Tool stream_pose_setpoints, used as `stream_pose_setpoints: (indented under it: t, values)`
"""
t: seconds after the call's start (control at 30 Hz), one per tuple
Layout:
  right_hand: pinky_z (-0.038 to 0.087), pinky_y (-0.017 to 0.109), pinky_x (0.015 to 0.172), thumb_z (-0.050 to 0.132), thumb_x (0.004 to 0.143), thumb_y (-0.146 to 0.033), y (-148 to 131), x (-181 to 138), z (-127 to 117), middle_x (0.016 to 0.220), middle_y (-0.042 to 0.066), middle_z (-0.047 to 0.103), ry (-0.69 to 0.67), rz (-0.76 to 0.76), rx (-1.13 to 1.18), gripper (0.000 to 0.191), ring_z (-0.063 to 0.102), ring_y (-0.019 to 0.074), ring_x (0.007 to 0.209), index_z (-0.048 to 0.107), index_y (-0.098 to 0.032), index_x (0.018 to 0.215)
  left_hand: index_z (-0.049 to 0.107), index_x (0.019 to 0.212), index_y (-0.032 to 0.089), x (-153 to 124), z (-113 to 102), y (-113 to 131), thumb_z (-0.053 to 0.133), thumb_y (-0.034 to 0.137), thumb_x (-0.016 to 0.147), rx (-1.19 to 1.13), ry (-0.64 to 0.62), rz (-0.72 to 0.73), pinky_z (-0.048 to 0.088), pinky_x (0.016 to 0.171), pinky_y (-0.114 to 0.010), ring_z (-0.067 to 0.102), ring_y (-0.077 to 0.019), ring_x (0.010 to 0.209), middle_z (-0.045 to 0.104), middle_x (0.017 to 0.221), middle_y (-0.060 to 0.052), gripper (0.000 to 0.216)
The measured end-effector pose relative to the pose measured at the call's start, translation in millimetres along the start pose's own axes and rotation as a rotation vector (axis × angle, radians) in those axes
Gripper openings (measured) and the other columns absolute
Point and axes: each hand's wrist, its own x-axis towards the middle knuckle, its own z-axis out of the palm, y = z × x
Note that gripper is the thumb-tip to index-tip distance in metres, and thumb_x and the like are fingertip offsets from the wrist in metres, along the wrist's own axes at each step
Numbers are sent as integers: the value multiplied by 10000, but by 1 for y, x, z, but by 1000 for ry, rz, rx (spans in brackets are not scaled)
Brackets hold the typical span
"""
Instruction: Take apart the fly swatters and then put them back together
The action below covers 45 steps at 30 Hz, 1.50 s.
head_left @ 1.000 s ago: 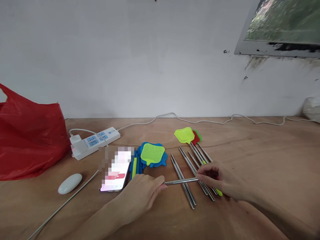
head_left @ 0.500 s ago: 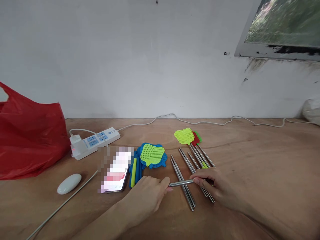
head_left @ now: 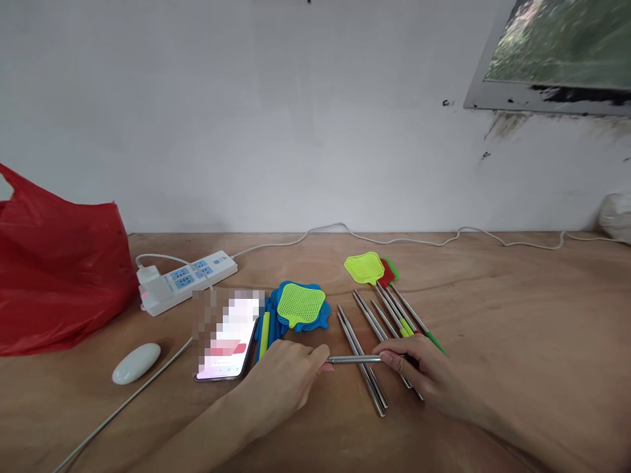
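Note:
A thin metal rod (head_left: 353,359) lies level between my two hands. My left hand (head_left: 296,371) is closed round its left end, and my right hand (head_left: 413,363) pinches the other end. Beneath it, several loose metal rods (head_left: 362,355) rest side by side on the table. Beside my left hand are blue and yellow-green handle tubes (head_left: 265,334) and a stack of fly swatter heads (head_left: 300,305), yellow-green on top of blue. Beyond my right hand, several fly swatters with yellow-green (head_left: 365,268), red (head_left: 388,272) and green heads lie with metal shafts toward me; my hand partly hides their handles.
Left of the handle tubes lies a lit phone (head_left: 229,341), partly blurred out. A white power strip (head_left: 190,279) with a plug and cable sits behind it. A white oval object (head_left: 137,363) and a red plastic bag (head_left: 59,269) are farther left. Along the wall runs a cable (head_left: 424,243).
My left hand has shifted slightly left, and more of the rod shows between my hands. The rod has turned closer to level. A green swatter handle now shows past my right hand.

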Motion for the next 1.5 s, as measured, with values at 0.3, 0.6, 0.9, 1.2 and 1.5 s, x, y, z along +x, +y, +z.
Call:
stream_pose_setpoints:
  t: [0.3, 0.6, 0.9, 1.2, 1.5]
  values:
    - [385, 259, 558, 370, 1023, -523, -7, 0, -5, 630, -6, 583, -61, 21, -173, 475, 515, 156, 592, 704, -229, 854, 576, 967, 206, -4, -6, 0, 420, 306, 1053, -88, 112, 60, 474, 642, -326, 677, -252, 793, 700, 911, -41, 204]
    - [328, 273, 526, 295, 1018, -282, 0, -7, 5, 575, -43, 532, 189, 43, -431, 321, 503, 164, 488, 588, -240, 1140, 504, 1274, 206, -8, 16, -13, 438, 236, 1014, -184, 513, -93, 496, 875, -433, 619, -292, 1068, 644, 1207, -94, 270]
    - [164, 315, 514, 469, 847, -132, -2, 2, 29, 637, -8, 674, 38, 40, -789, 173, 613, 191, 529, 586, -228, 931, 610, 988, 224, -9, 27, -15, 424, 206, 1002, -300, 410, -62, 462, 754, -368, 627, -238, 861, 667, 942, -37, 187]
    - [182, 300, 541, 505, 917, -260, 7, 48, -7, 766, 39, 723, 82, 308, -944, 140, 665, 222, 685, 618, -222, 844, 618, 1011, 211, -10, 25, -6, 449, 164, 988, -317, 335, 113, 449, 873, -392, 583, -224, 930, 621, 1012, -50, 177]
    - [241, 295, 554, 548, 902, -318, 30, 51, -15, 854, 64, 743, 77, 507, -969, 127, 698, 269, 801, 628, -219, 914, 614, 1115, 221, -9, 29, -2, 467, 143, 971, -341, 330, 154, 469, 918, -412, 584, -239, 1010, 619, 1109, -65, 220]
